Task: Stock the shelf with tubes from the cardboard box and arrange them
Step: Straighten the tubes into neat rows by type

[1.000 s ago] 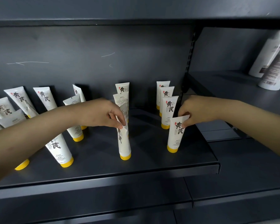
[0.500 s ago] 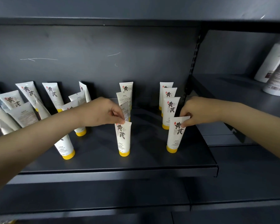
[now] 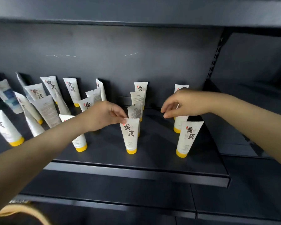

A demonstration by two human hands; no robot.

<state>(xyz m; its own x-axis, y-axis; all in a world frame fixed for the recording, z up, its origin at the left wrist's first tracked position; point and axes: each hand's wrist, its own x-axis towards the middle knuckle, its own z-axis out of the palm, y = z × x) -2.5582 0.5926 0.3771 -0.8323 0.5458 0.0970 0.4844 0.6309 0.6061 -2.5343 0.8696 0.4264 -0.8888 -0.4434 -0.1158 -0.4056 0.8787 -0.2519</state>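
Observation:
White tubes with yellow caps stand cap-down on the dark shelf (image 3: 136,172). My left hand (image 3: 104,115) pinches the top edge of the front tube of the middle column (image 3: 130,135), which stands upright with its label facing me. Behind it stand three more tubes (image 3: 137,101) in a line. My right hand (image 3: 186,103) hovers with loosely curled fingers above the front right tube (image 3: 189,138) without touching it. It partly hides the tubes behind (image 3: 179,123). On the left several tubes (image 3: 47,109) lean at mixed angles.
The shelf's back panel (image 3: 120,65) is close behind the rows. A slotted upright (image 3: 215,60) divides this bay from the right bay's shelf (image 3: 250,98). Another shelf board (image 3: 136,12) hangs overhead. A tan rim (image 3: 15,208) shows at the bottom left.
My right hand has let go of the front right tube and lifted up and to the left. My left hand has kept its pinch on the middle tube, which now stands straight, label forward.

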